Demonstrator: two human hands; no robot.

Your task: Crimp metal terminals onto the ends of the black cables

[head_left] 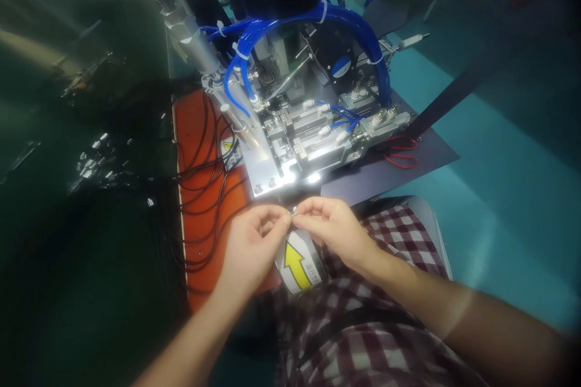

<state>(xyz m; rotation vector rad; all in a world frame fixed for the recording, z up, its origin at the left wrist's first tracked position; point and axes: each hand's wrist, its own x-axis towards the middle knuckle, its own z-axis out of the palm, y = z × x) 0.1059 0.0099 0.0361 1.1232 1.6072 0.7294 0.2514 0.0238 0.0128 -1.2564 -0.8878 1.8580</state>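
My left hand (256, 242) and my right hand (333, 230) meet fingertip to fingertip just in front of a metal machine fixture (299, 151). A tiny pale part (294, 214) shows between the pinched thumbs and forefingers, too small to name. Both hands are closed around it. Below the fingers lies a white label with a yellow arrow (296, 266), pointing toward the fixture. Bright light falls on the fixture's near edge, right behind the fingertips.
Blue air tubes (363, 21) arch over the fixture. Black cables (213, 193) run across an orange plate (193, 127) on the left. Red wires (402, 160) lie at the right, near a dark bar (454, 97). A checkered garment covers my lap.
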